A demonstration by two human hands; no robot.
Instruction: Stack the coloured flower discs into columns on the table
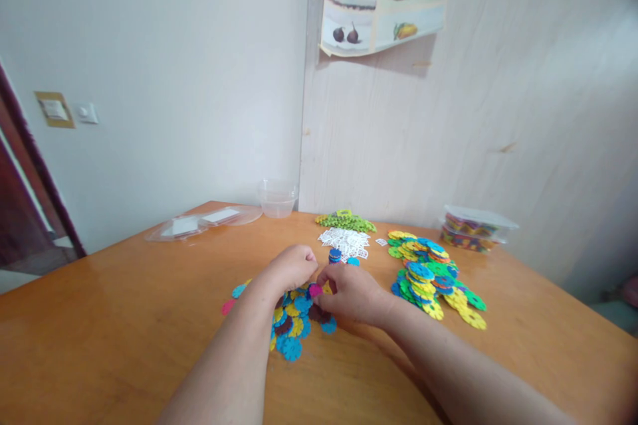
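My left hand and my right hand meet over a pile of flat plastic snowflake discs in blue, yellow, pink and brown on the wooden table. Both hands are closed. Between their fingertips sits a pink disc, pinched from both sides. Just beyond the fingers stands a small stack of blue discs. My forearms reach in from the bottom edge and cover part of the pile.
A bigger heap of mixed discs lies to the right, with white pieces and green pieces behind. A lidded container stands at the far right. A clear bowl and plastic lids sit by the wall.
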